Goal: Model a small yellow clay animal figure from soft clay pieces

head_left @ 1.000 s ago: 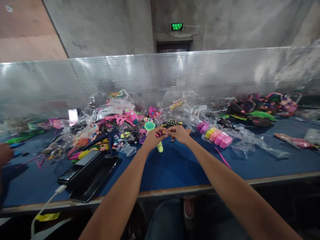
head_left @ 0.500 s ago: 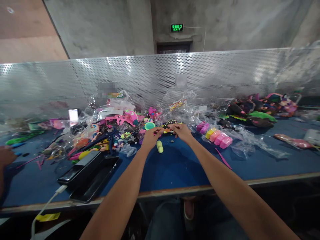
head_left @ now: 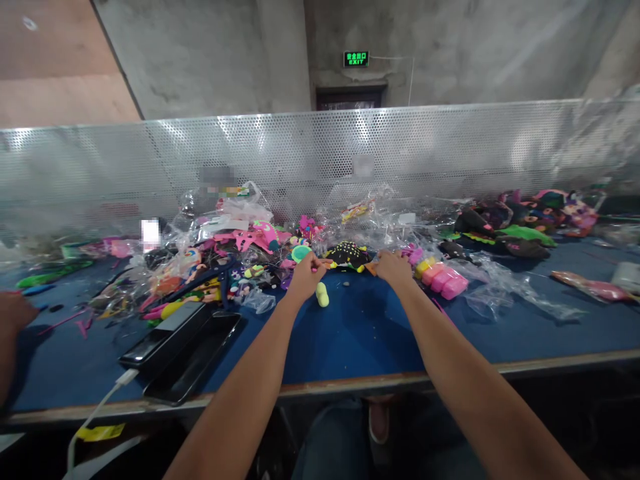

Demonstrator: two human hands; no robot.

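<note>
My left hand (head_left: 306,275) is closed in a pinch, with a bit of orange clay (head_left: 327,264) showing at its fingertips. Opposite it, my right hand (head_left: 393,268) pinches another small piece of orange clay (head_left: 370,268). Between and just beyond the hands lies a black figure with yellow dots (head_left: 347,255). A pale yellow-green lump of clay (head_left: 323,295) rests on the blue table close to my left wrist. Past my left fingers is a round green pot (head_left: 301,253). A magenta stick (head_left: 440,307) lies partly hidden by my right forearm.
Clay figures and clear plastic bags (head_left: 240,233) crowd the table's left and back. Packs of pink clay (head_left: 447,280) sit at right. A power bank (head_left: 163,337) and a phone (head_left: 193,360) lie front left. Another person's hand (head_left: 15,313) shows at far left. A perforated metal screen (head_left: 280,153) stands behind.
My hands have moved apart, the right one going right. The orange piece that was between them now shows as separate bits at each hand, and the dotted black figure is uncovered.
</note>
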